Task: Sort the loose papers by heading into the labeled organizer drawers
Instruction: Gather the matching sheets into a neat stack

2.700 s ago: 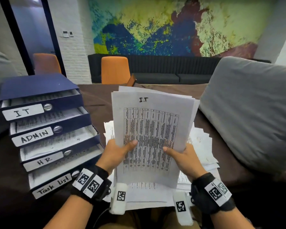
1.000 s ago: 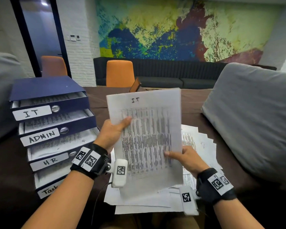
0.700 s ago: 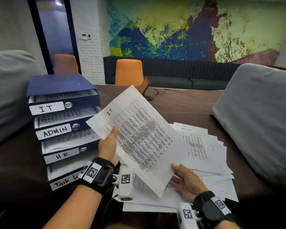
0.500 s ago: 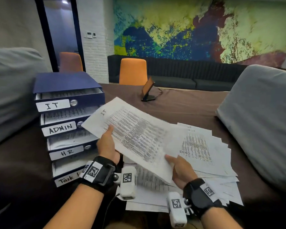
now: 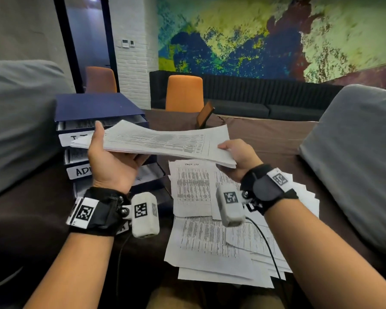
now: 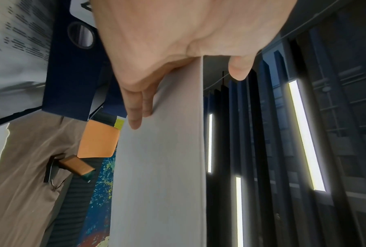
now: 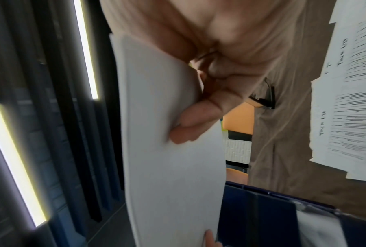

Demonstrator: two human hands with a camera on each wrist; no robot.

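Note:
A stack of printed IT papers [image 5: 161,142] lies flat in the air between both hands, its left end at the open top drawer [image 5: 103,124] of the blue organizer [image 5: 94,105]. My left hand [image 5: 112,157] grips the stack's left end, thumb on top, fingers under it [image 6: 135,107]. My right hand [image 5: 239,157] pinches the right end, with fingers curled under the blank underside [image 7: 190,127]. The white drawer labels are partly hidden behind my left hand; "ADMIN" [image 5: 80,171] shows in part. Loose papers [image 5: 210,219] lie spread on the dark table [image 5: 265,134].
Grey cushions stand at the left [image 5: 18,121] and right [image 5: 354,157]. A small tilted device on a stand [image 5: 204,117] sits on the table behind the stack. Orange chairs [image 5: 184,92] and a dark bench are beyond the table.
The stack has tipped from upright to flat and moved left up to the top drawer. The pile that was under it now lies uncovered on the table.

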